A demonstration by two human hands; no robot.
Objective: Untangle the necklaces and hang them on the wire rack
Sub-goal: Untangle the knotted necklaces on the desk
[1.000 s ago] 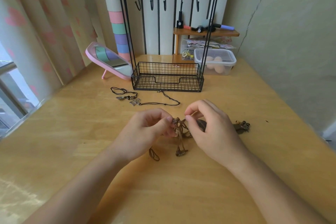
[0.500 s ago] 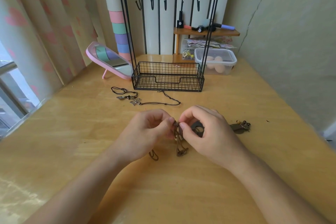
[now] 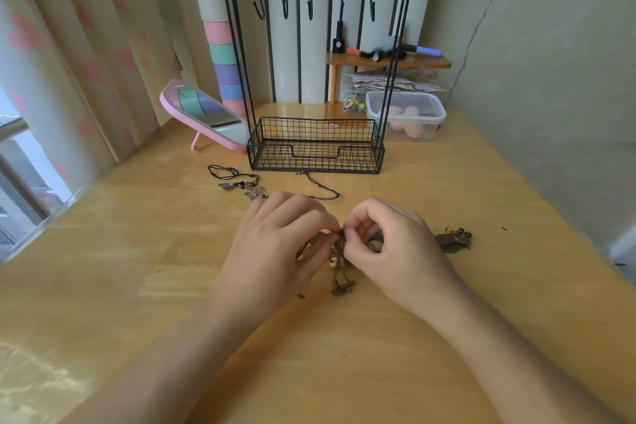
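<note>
Tangled brown cord necklaces (image 3: pixel 339 272), beaded, with coiled metal ends, rest on the counter (image 3: pixel 137 268) in front of the wire rack (image 3: pixel 315 151). My left hand (image 3: pixel 272 251) and right hand (image 3: pixel 399 251) pinch the knot; their fingers (image 3: pixel 354 217) hide its centre.

The person's left hand (image 3: pixel 275 251) and right hand (image 3: pixel 399 251) are bare, and so are both wrists. The left forearm (image 3: pixel 165 365) and the right forearm (image 3: pixel 509 354) show bare skin all the way to the lower border of the view, with smooth, slender outlines. The fingernails (image 3: pixel 349 236) that show are short and plain. Knuckles stand out faintly on the backs of the hands.
</note>
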